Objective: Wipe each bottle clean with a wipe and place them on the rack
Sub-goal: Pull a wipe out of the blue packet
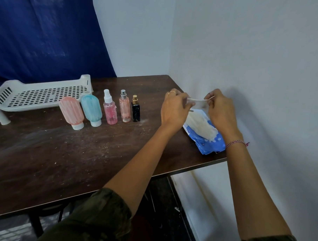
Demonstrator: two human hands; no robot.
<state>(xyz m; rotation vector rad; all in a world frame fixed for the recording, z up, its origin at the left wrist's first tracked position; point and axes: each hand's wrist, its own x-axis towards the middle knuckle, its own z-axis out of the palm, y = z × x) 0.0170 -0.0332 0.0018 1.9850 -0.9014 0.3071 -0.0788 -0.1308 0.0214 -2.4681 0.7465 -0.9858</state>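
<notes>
Several bottles stand in a row on the dark table: a pink squeeze bottle (72, 113), a teal squeeze bottle (91, 110), a pink spray bottle (110, 109), a tall peach spray bottle (124, 106) and a small black bottle (136, 109). An empty white perforated rack (40, 96) sits behind them at the left. At the right, my left hand (174, 109) and my right hand (221, 109) each pinch an end of a white wipe (197, 102), stretched above the open blue wipe pack (204, 134).
A white wall runs close along the table's right side, right behind the wipe pack. A blue curtain (45, 33) hangs behind the rack. The brown table (65, 156) is dusty, with its front edge near me.
</notes>
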